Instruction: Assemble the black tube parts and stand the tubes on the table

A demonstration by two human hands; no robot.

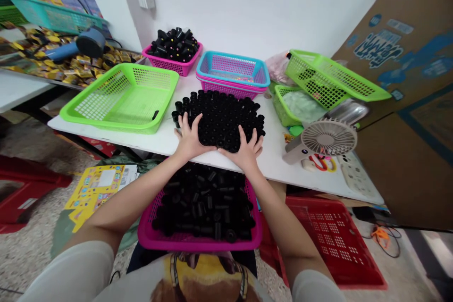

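Observation:
Many small black cylindrical plastic parts [222, 115] stand packed upright in a cluster on the white table [276, 158]. My left hand [191, 139] lies against the cluster's near left side, fingers spread over the parts. On the near right side, my right hand [246, 148] rests the same way with fingers apart. The thumbs stretch toward each other along the front edge and almost meet. Below my hands, a magenta basket [198, 245] on my lap holds a heap of loose black parts [208, 203].
A light green basket [134, 99] with one black piece stands left. Behind are a pink basket [184, 67] of black parts and stacked blue and pink baskets [231, 63]. A handheld fan [327, 137] and green baskets [329, 78] stand right; a red crate [339, 240] is below.

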